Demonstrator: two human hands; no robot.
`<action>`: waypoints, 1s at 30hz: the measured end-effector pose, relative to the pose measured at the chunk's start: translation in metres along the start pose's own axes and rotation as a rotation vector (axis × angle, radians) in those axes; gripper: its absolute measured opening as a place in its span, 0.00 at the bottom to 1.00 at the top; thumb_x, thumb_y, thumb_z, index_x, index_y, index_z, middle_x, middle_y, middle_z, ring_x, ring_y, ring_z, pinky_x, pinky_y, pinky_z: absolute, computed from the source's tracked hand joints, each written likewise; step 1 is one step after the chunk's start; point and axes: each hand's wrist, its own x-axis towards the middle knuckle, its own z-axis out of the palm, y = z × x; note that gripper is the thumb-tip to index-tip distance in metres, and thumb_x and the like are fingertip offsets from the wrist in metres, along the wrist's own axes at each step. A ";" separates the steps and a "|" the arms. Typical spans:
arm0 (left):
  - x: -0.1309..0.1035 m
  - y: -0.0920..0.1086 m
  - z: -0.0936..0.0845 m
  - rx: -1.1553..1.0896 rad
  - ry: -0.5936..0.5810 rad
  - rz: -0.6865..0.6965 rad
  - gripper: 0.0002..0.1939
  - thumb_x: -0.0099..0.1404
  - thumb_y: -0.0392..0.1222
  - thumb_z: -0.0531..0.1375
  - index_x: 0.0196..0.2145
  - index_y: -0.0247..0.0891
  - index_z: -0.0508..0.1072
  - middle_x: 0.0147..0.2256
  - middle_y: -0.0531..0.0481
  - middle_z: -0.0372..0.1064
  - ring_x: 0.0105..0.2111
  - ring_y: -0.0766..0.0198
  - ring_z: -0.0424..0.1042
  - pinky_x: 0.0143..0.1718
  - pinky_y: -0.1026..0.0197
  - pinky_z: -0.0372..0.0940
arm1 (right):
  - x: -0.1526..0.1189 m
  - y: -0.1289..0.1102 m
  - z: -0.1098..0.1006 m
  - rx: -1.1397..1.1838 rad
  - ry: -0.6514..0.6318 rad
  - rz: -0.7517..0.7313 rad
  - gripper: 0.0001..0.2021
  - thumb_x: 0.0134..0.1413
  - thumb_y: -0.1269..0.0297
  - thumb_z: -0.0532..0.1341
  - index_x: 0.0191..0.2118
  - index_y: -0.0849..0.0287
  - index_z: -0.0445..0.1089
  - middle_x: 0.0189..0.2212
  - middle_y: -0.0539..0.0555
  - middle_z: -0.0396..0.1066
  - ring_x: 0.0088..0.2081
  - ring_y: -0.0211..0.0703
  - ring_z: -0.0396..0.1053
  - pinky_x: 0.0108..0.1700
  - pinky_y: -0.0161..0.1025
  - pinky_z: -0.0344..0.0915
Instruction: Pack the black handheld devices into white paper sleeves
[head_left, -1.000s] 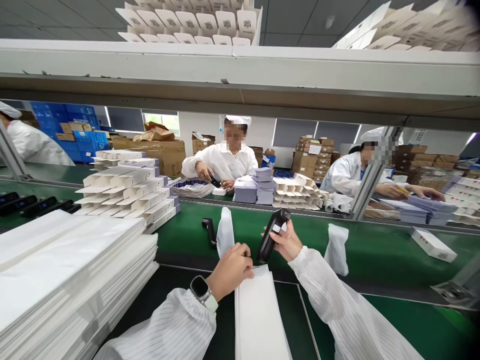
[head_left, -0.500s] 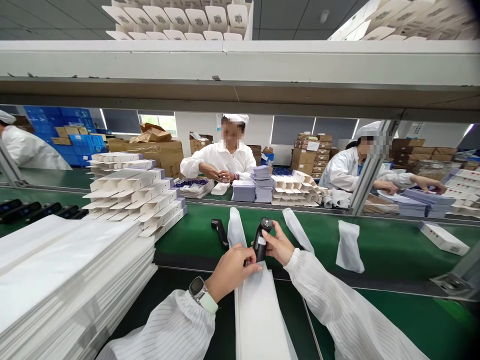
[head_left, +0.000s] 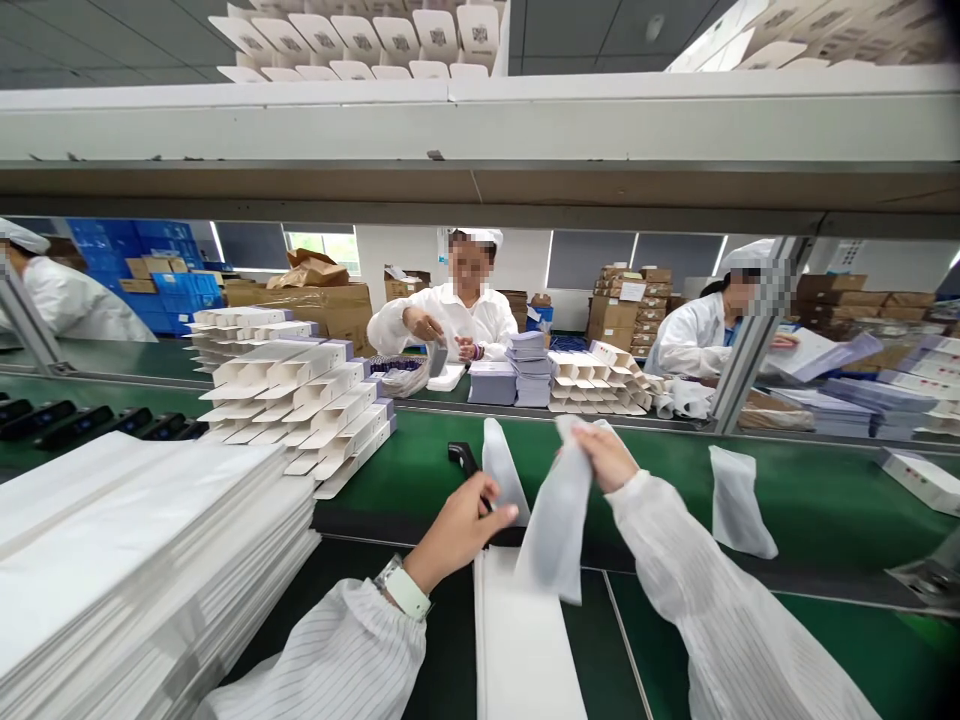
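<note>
My right hand [head_left: 609,456] is closed on the top end of a frosted white sleeve bag [head_left: 556,520], which hangs down over the front edge of the green belt. Whether anything is inside the bag, I cannot tell. My left hand [head_left: 463,525] is open, its thumb and fingers apart, beside a black handheld device [head_left: 463,458] lying on the belt. Its fingers partly hide that device. Another white bag [head_left: 504,470] lies between my two hands. Below them, a stack of flat white sleeves [head_left: 525,640] lies lengthwise in front of me.
A tall pile of white sheets [head_left: 127,560] stands at left, with open white boxes [head_left: 300,400] behind it. Several black devices [head_left: 90,425] lie far left. Another white bag [head_left: 741,500] and a white box [head_left: 919,480] lie right. Overhead runs a shelf [head_left: 450,125]; co-workers sit opposite.
The black device between my hands is no longer visible. My right hand has moved slightly right and now holds a white bag. My left hand has come off the sleeve stack and opened.
</note>
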 end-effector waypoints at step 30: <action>-0.002 -0.014 0.015 0.353 -0.056 0.074 0.10 0.57 0.34 0.49 0.33 0.40 0.67 0.27 0.53 0.63 0.26 0.66 0.63 0.23 0.68 0.52 | 0.018 0.034 0.051 0.059 -0.009 0.051 0.35 0.40 0.61 0.58 0.51 0.47 0.35 0.35 0.51 0.66 0.34 0.44 0.68 0.32 0.42 0.64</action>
